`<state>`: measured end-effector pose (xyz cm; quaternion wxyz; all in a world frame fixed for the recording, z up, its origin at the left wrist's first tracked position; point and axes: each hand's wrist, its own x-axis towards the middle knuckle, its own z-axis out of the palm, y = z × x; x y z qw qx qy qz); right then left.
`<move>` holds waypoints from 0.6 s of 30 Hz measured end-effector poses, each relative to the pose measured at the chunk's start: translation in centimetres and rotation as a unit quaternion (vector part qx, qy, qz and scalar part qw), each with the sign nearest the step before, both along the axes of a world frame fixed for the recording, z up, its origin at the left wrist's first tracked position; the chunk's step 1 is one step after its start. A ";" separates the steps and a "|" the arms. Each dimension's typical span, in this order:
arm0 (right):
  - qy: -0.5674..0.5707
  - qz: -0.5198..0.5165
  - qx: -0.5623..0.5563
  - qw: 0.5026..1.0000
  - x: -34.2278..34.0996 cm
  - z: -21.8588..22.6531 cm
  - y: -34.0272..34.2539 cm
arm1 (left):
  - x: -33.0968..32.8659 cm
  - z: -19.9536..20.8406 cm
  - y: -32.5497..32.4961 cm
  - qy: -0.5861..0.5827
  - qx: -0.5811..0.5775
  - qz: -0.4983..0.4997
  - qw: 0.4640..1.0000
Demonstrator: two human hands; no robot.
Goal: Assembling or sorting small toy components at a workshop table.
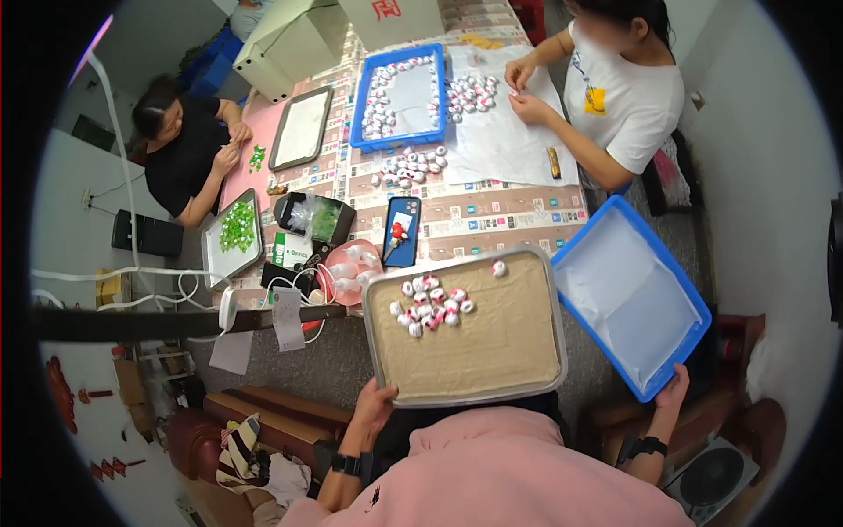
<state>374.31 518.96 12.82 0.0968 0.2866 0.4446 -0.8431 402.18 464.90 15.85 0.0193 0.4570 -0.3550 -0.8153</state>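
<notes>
My left hand (375, 406) grips the lower left corner of a metal tray (562, 351) lined with a tan sheet. A cluster of small white balls with red and black markings (430, 303) lies in the tray's upper left part, and one more ball (499, 269) sits apart near the far edge. At the right, my right hand (674, 386) is closed on the near corner of a blue plastic tray (694, 303). White paper lines that tray, which is tilted beside the table's right corner. My right thumb shows on its rim.
Across the table (509, 211), another blue tray (399, 142) and loose piles hold similar balls. A phone (402, 230), a pink dish of small bottles (351, 268), a black box (338, 220) and a tray of green pieces (235, 228) stand nearby. Two people work at the table's sides.
</notes>
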 end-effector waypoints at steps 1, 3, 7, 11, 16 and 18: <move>-0.005 0.029 0.002 1.000 -0.5 -0.6 -0.7 | 1.6 0.3 0.7 -0.003 0.001 0.018 1.000; -0.005 0.078 0.009 0.997 -1.8 -2.8 -1.5 | 4.5 0.4 2.2 0.002 0.003 0.042 0.999; -0.014 0.176 -0.024 0.984 -5.1 -4.2 -6.1 | 10.1 0.6 4.8 0.009 -0.004 0.066 0.998; -0.012 0.232 -0.027 0.972 -8.0 -5.0 -10.9 | 14.9 1.4 7.4 0.000 0.001 0.115 0.993; 0.000 0.293 -0.019 0.956 -10.3 -4.3 -16.1 | 19.2 1.2 9.6 0.030 -0.018 0.169 0.985; 0.023 0.282 0.009 0.959 -11.1 -4.6 -17.3 | 19.9 1.6 10.6 0.036 -0.024 0.180 0.983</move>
